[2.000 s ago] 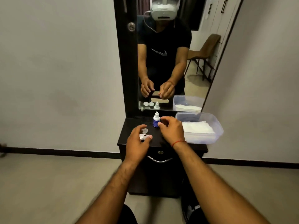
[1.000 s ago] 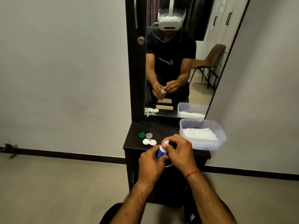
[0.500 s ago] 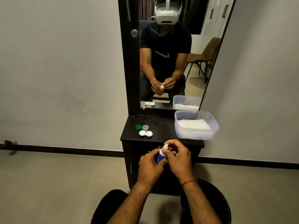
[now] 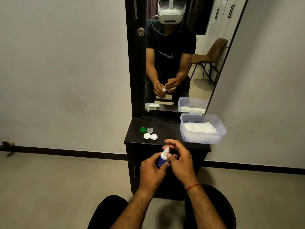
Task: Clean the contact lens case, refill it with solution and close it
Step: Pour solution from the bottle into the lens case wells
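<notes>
So left grip (image 4: 151, 169) is wrapping the bottle (image 4: 162, 158), right grip (image 4: 179, 164) is hovering at its tip, can't tell if pinching. Case (image 4: 150, 136) is sitting open on the surface (image 4: 166, 128) beside its caps (image 4: 142, 129); refilling and closing are pending.

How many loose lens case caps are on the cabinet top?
2. The green cap and the clear cap lie side by side just behind the open lens case, on the cabinet top's left part. None appears hidden.
</notes>
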